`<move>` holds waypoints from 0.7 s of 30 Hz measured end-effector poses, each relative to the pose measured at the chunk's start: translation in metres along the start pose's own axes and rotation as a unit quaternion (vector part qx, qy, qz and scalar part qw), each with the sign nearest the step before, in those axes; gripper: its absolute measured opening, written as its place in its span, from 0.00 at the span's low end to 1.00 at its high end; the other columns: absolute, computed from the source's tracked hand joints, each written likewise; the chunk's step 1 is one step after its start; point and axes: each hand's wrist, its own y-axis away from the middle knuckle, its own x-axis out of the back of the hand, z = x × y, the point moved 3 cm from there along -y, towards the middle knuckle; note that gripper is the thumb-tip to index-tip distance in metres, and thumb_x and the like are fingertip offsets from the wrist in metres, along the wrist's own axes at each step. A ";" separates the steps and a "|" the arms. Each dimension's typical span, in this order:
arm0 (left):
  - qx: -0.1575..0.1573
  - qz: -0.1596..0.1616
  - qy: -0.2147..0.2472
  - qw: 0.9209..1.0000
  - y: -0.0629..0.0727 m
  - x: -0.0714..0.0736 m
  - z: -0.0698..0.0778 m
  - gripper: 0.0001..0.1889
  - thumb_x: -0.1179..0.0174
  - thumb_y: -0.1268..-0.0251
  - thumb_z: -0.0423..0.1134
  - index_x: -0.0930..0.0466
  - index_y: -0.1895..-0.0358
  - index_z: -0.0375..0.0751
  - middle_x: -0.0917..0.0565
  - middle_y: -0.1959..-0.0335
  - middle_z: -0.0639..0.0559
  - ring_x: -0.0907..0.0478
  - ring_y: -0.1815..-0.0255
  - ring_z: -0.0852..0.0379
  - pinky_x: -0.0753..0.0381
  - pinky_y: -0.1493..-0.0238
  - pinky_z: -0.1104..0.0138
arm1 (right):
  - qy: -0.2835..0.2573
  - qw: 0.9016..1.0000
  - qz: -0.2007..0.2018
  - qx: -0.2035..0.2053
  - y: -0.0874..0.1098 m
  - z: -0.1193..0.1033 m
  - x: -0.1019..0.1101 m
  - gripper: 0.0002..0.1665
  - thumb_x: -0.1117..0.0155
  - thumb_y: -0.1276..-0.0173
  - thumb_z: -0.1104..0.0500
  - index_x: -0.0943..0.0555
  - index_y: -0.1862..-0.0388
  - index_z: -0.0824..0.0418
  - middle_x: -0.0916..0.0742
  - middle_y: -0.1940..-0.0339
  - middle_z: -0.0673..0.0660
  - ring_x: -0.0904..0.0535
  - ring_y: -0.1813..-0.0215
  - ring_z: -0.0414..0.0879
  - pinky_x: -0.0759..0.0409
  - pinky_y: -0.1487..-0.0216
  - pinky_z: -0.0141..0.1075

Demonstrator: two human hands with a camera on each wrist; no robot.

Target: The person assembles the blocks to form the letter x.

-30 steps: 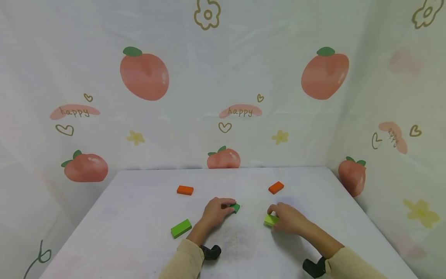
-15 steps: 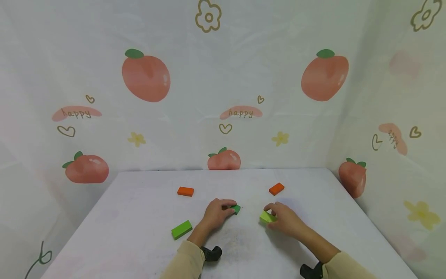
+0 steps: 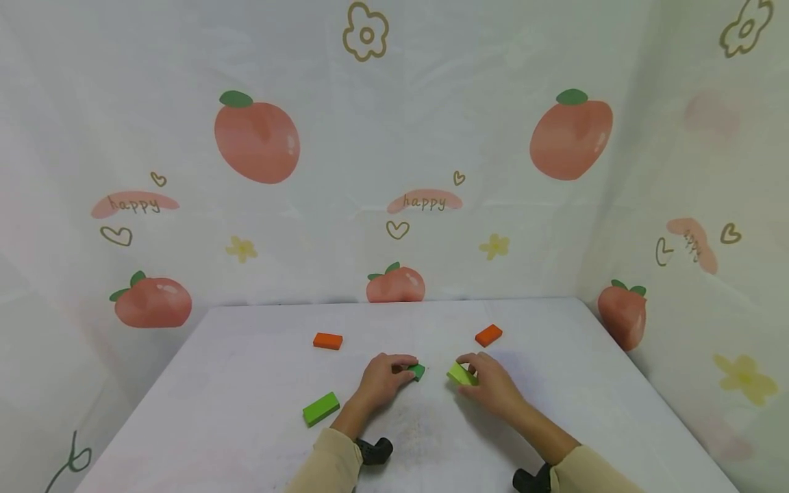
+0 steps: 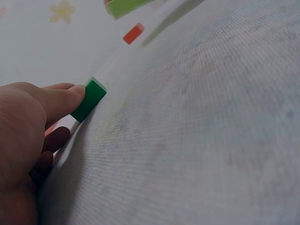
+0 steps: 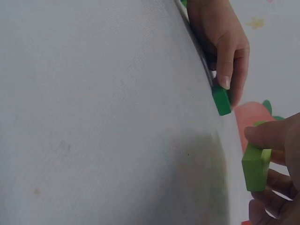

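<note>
My left hand (image 3: 379, 381) pinches a dark green block (image 4: 89, 101) between thumb and fingers, low at the white tabletop near its middle. To the right of it, my right hand (image 3: 495, 389) holds a lime green block (image 5: 255, 166), thumb on one side and fingers on the other. That lime block is tilted and raised off the table, with a shadow below it in the head view. A small gap separates the two held blocks. Part of each block is hidden by the fingers.
Two orange blocks lie farther back, one at the left (image 3: 327, 341) and one at the right (image 3: 488, 335). A bright green block (image 3: 320, 409) rests left of my left forearm. Printed cloth (image 3: 333, 246) hangs behind the white table (image 3: 234, 397).
My right hand has moved left and slightly away from me, carrying the lime green block upward and closer to the dark green one. The left hand stays in place.
</note>
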 end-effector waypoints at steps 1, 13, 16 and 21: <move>0.001 -0.001 0.000 1.000 0.000 0.000 0.000 0.12 0.34 0.38 0.41 0.13 0.50 0.51 0.16 0.58 0.60 0.29 0.61 0.60 0.29 0.57 0.62 | -0.001 1.000 0.002 -0.002 0.000 -0.001 -0.001 0.27 0.22 0.49 0.63 0.19 0.49 0.59 0.23 0.68 0.49 0.29 0.66 0.43 0.26 0.62 0.38; 0.011 -0.002 -0.002 1.000 -0.001 0.000 0.000 0.13 0.35 0.37 0.41 0.14 0.50 0.51 0.16 0.57 0.60 0.28 0.59 0.59 0.29 0.55 0.60 | -0.007 0.999 0.035 0.013 -0.010 -0.001 -0.015 0.27 0.22 0.48 0.62 0.19 0.48 0.58 0.23 0.68 0.49 0.29 0.66 0.43 0.26 0.62 0.38; 0.009 0.000 -0.004 1.000 -0.001 0.000 0.000 0.13 0.34 0.37 0.40 0.14 0.50 0.51 0.16 0.57 0.60 0.28 0.59 0.59 0.29 0.55 0.60 | -0.008 0.999 0.037 0.021 -0.011 -0.002 -0.018 0.26 0.22 0.48 0.62 0.19 0.48 0.58 0.23 0.68 0.49 0.29 0.66 0.43 0.26 0.63 0.38; 0.010 0.000 -0.005 1.000 -0.001 -0.001 -0.001 0.13 0.34 0.38 0.40 0.13 0.50 0.52 0.16 0.56 0.60 0.28 0.59 0.59 0.29 0.55 0.60 | -0.006 0.999 0.030 0.015 -0.012 -0.005 -0.023 0.26 0.23 0.47 0.61 0.19 0.48 0.57 0.23 0.67 0.49 0.28 0.65 0.43 0.25 0.61 0.38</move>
